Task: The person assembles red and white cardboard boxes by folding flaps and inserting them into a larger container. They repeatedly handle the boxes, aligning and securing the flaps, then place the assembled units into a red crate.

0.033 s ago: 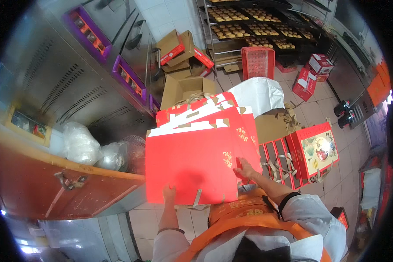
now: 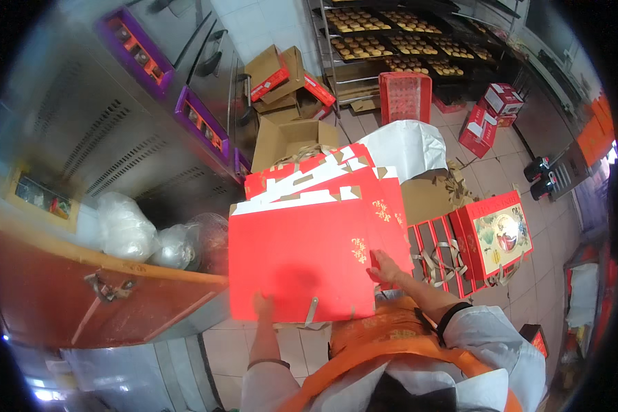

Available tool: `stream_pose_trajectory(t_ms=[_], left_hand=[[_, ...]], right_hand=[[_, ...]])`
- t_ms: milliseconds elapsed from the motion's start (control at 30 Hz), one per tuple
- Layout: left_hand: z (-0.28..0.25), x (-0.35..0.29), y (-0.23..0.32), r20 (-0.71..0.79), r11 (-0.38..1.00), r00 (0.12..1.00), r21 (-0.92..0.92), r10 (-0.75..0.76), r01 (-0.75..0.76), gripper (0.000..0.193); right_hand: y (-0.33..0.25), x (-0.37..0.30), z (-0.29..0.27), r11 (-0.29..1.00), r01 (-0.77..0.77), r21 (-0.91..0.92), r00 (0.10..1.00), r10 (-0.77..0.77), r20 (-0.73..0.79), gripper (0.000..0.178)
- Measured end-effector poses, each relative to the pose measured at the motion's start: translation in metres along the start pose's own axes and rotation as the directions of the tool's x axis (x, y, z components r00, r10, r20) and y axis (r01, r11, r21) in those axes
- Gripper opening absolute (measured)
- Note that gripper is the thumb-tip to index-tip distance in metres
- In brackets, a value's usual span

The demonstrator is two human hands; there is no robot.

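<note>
A stack of flat-folded red gift bags (image 2: 302, 254) lies in front of me, its sheets fanned out at the far side with white and brown flaps showing. Gold print marks the right side of the top one, and a beige ribbon handle (image 2: 312, 310) sticks out near its front edge. My left hand (image 2: 262, 305) rests on the top bag close to its front left corner, fingers on the red surface. At the right edge of that bag lies my right hand (image 2: 386, 268), its fingers somewhat apart and touching the stack. What supports the stack is hidden.
Finished red gift boxes (image 2: 491, 237) with ribbons stand to the right. Behind the stack are an open cardboard box (image 2: 295, 141), a white sack (image 2: 412, 147) and a red crate (image 2: 405, 99). A rack (image 2: 329, 62) holds trays of pastries. An orange-brown panel (image 2: 130, 295) is at left.
</note>
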State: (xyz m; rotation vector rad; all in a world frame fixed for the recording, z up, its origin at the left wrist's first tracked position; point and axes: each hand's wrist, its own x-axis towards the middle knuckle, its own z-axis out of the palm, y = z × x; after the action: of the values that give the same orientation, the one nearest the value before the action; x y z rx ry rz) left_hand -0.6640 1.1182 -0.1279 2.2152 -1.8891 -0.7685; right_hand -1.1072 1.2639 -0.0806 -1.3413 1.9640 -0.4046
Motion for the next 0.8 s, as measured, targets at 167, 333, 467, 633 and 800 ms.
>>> stream_pose_trajectory(t_ms=[167, 333, 467, 633, 800], left_hand=[[-0.017, 0.036, -0.026, -0.278, 0.987, 0.951, 0.043, -0.137, 0.155, 0.073], [-0.044, 0.067, -0.053, -0.185, 0.998, 0.983, -0.058, -0.01, -0.001, 0.067], [-0.125, 0.073, -0.021, 0.318, 0.868, 0.945, -0.487, 0.071, 0.099, 0.043], [-0.25, -0.029, 0.107, 0.315, 0.727, 0.937, -0.678, 0.151, 0.111, 0.028], [-0.334, -0.136, 0.236, 0.064, 0.721, 0.947, -0.665, 0.314, -0.194, 0.023]], right_hand=[[-0.023, -0.014, 0.011, 0.954, -0.118, -0.275, 0.961, 0.179, 0.211, 0.085], [-0.025, -0.013, 0.015, 0.939, -0.154, -0.308, 0.945, 0.231, 0.232, 0.092], [-0.007, 0.0, 0.017, 0.984, -0.174, -0.039, 0.978, 0.178, 0.105, 0.087], [-0.055, 0.01, -0.039, 0.708, -0.279, 0.649, 0.938, 0.055, 0.343, 0.085], [-0.215, -0.022, -0.164, 0.774, 0.255, 0.58, 0.967, -0.201, -0.158, 0.084]])
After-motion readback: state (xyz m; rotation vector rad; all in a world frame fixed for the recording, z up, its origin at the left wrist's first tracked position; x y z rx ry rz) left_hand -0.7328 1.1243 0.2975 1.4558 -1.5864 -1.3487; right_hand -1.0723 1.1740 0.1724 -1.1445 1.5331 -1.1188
